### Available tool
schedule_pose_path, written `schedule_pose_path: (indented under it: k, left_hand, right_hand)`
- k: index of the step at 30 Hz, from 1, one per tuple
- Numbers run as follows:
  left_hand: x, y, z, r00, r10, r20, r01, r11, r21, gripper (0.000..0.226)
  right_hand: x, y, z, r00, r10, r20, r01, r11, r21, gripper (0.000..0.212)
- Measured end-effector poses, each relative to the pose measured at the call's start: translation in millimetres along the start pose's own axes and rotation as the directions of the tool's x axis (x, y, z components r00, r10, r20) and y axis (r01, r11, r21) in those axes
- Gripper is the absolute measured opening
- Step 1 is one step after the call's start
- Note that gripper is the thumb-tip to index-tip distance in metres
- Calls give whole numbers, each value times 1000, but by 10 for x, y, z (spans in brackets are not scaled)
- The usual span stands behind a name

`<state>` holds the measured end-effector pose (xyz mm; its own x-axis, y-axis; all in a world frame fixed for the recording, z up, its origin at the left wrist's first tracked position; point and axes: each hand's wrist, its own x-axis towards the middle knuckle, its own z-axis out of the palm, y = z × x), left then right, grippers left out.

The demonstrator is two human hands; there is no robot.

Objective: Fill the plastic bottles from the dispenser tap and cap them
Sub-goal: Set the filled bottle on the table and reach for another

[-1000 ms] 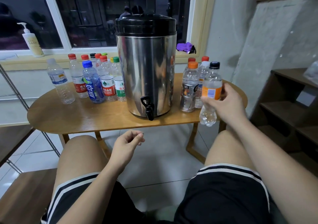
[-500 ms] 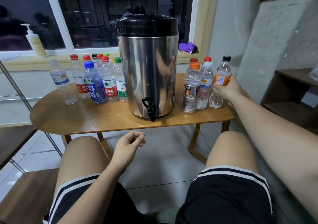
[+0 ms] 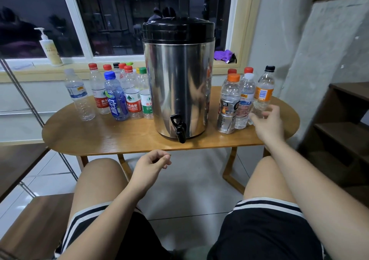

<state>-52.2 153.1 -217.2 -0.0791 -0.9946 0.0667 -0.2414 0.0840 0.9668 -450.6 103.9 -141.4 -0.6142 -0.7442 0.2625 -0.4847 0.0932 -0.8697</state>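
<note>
On the table point(image 3: 99, 135), right hand point(image 3: 265, 124), fingers point(image 3: 274, 109) spread, beside orange-label bottle point(image 3: 262, 94); left hand point(image 3: 148, 164) half-curled.

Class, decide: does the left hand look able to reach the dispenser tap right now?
Probably yes: the left hand holds nothing, and nothing stands between it and the tap.

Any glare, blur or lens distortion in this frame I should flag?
Head view: wide-angle lens bows the table edge and window frame; dispenser steel shows streaky reflections; dark glass mirrors the room; right hand looks slightly blurred at its fingers.
</note>
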Motion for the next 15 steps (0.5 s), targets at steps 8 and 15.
schedule_pose_path:
  k: [8, 15]
  left_hand:
    - [298, 176, -287, 993, 48, -105, -43, 998, 48, 13]
    - [875, 364, -858, 938, 128, -322, -69, 980, 188, 15]
  right_hand:
    - [-1131, 58, 431, 970, -160, 182, 115, 966, 233, 25]
    - [-1713, 318, 838, 874, -151, 462, 102, 986, 128, 16]
